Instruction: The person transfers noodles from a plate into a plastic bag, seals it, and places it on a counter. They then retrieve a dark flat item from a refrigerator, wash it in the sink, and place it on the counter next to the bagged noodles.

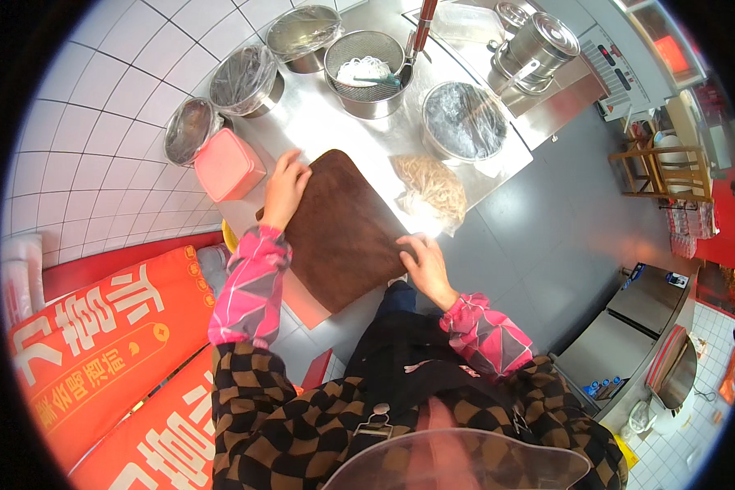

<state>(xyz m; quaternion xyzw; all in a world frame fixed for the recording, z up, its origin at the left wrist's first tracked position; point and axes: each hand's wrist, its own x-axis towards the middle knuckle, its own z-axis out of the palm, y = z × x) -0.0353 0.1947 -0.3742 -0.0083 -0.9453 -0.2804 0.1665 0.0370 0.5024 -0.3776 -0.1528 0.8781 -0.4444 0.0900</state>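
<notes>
A brown cloth (343, 239) lies spread at the near end of a stainless steel worktop (300, 125). My left hand (286, 190) is at its upper left edge, fingers bent over the border. At the right corner, my right hand (425, 263) pinches the cloth's edge between thumb and fingers. A pink plastic container (228, 165) stands just left of my left hand. Beyond my right hand lies a clear plastic bag of tan, stringy food (432, 187). Pink patterned sleeve covers are on both forearms.
Film-covered steel pots (245, 82) line the tiled wall. A mesh strainer (364, 58) with white noodles rests in a pot, near another film-covered pot (464, 119). Steel canisters (548, 43) stand at the upper right. Large red printed sacks (116, 318) lie to the left, wooden chairs (661, 165) at far right.
</notes>
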